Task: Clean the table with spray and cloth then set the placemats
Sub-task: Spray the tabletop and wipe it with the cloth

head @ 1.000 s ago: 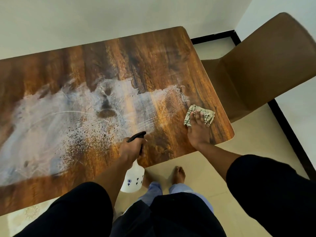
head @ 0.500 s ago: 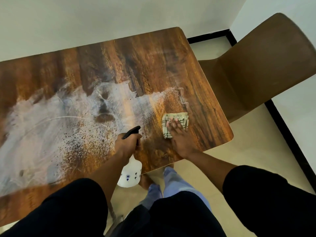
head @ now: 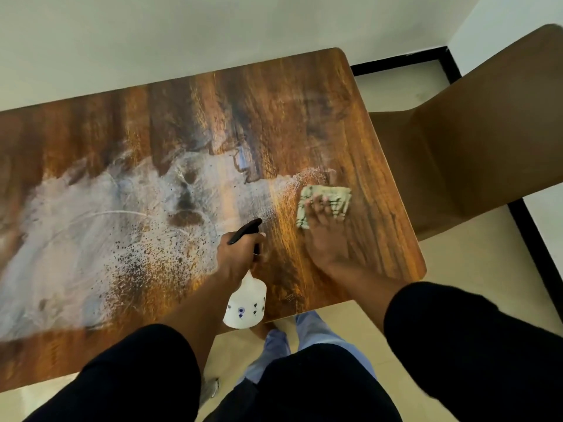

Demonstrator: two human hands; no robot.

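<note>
A wooden table (head: pixel 274 111) fills the view, with a wide patch of white spray foam (head: pixel 91 226) across its left and middle. My left hand (head: pixel 240 254) grips the neck of a white spray bottle (head: pixel 246 303) with a black trigger, held near the table's front edge. My right hand (head: pixel 326 233) presses flat on a folded checked cloth (head: pixel 310 199) at the right end of the foam. The fingers cover much of the cloth. No placemats are in view.
A brown chair (head: pixel 475 132) stands close to the table's right end. A white wall runs behind the table. Beige floor tiles (head: pixel 475 269) with a black border lie to the right, and my feet show below the front edge.
My right hand slid the cloth left from the table's right edge into the foam's edge, then a little back to the right. The left hand with the bottle has barely moved.
</note>
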